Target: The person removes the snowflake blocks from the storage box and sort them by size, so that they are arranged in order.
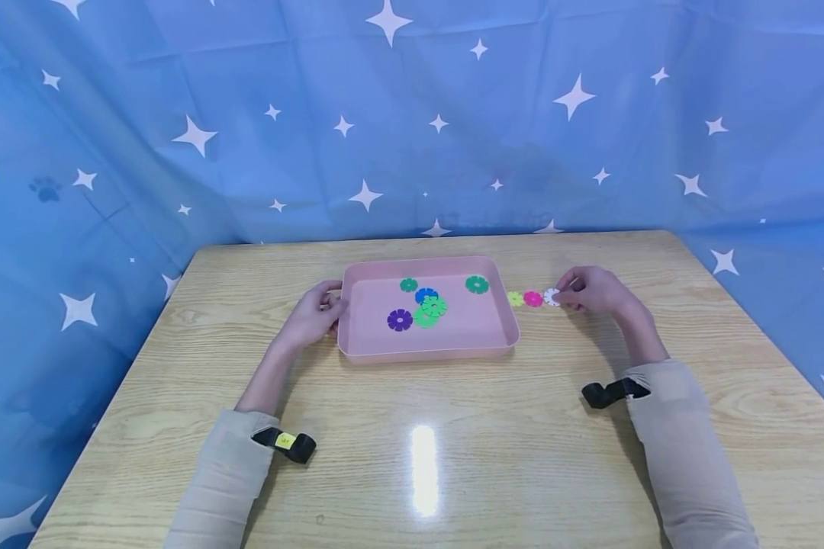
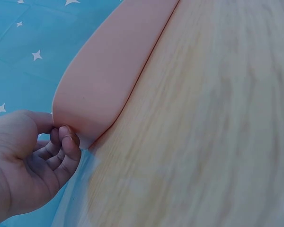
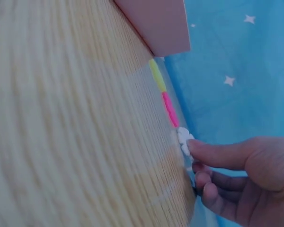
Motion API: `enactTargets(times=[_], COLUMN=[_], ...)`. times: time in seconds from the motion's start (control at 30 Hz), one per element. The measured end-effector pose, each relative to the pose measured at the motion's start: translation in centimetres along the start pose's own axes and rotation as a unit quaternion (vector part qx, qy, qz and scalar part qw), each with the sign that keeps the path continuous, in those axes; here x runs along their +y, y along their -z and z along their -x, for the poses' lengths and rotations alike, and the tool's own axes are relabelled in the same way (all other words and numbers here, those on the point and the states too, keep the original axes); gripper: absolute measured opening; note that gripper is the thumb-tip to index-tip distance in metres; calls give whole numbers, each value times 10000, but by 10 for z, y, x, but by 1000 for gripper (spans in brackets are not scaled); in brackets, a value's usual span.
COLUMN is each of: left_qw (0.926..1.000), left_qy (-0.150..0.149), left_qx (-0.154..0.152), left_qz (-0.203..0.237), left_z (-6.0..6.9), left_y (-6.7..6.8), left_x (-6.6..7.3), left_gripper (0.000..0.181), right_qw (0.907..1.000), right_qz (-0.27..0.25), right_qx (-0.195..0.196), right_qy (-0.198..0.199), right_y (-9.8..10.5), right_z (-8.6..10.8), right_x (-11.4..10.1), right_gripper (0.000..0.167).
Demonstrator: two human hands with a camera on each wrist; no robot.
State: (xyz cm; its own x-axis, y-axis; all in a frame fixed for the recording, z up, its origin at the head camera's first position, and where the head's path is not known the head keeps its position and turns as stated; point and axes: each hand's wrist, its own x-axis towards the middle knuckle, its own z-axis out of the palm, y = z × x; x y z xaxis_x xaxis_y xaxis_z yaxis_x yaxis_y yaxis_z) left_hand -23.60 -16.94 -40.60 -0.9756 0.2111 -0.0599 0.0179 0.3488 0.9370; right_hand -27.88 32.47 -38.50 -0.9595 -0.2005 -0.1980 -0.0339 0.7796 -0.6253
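Note:
A pink tray (image 1: 429, 356) lies on the table with green, blue and purple notched discs in it. My left hand (image 1: 310, 314) pinches the tray's left wall, thumb and fingers at its edge, also seen in the left wrist view, where the hand (image 2: 35, 163) grips the tray's corner (image 2: 92, 90). To the right of the tray, a yellow disc (image 1: 516, 299), a pink disc (image 1: 533, 299) and a white disc (image 1: 551, 296) form a row. My right hand (image 1: 593, 290) holds the white disc by its right side. In the right wrist view the thumb lies on the white disc (image 3: 183, 138), beside the pink one (image 3: 169, 109).
The wooden table (image 1: 357, 457) extends in front of the tray and to both sides. Behind it hangs a blue cloth (image 1: 329, 175) with white stars. Black straps (image 1: 614, 393) with small devices are on both sleeves.

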Motion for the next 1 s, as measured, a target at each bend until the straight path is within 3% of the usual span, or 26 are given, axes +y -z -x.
enactTargets(times=[0.57, 1.0], left_qw=[10000, 10000], left_qy=[36, 75], left_qx=[-9, -5], left_qz=[-53, 7], left_z=[1, 0], left_y=[1, 0], left_x=[1, 0], left_gripper=[52, 52], right_qw=[9999, 9928], right_qz=[13, 150], right_qx=[149, 837], right_qy=[34, 838], right_y=[-2, -8], right_z=[1, -2], right_x=[-4, -24], right_gripper=[28, 31])
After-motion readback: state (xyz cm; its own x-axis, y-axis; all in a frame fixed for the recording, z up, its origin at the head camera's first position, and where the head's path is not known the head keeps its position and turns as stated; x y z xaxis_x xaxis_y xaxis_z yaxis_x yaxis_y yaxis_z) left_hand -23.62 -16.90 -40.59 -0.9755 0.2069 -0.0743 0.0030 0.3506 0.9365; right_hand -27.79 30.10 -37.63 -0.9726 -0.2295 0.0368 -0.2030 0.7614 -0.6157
